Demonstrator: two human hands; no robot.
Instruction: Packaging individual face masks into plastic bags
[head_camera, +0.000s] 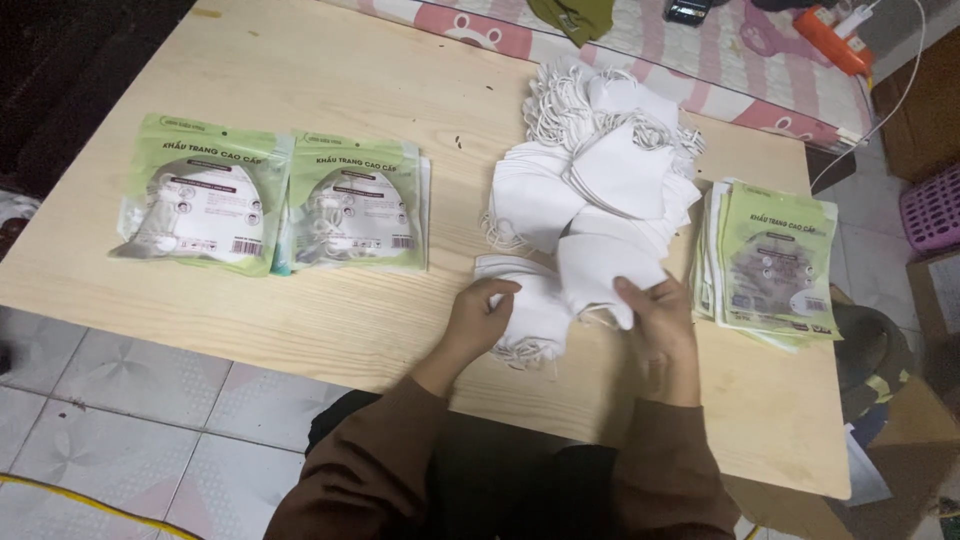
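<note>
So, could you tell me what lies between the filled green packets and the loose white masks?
Only bare wooden table, seen in the head view.

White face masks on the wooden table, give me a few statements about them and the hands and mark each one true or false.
1. Both hands, left hand and right hand, are on white face masks at the near edge of the pile. True.
2. The loose mask pile lies on the floor tiles. False: it lies on the wooden table.
3. Two filled green packets lie side by side to the left of the pile. True.
4. The stack of flat green packets sits left of the left hand. False: it sits to the right of the right hand.
5. The masks are blue. False: they are white.
</note>
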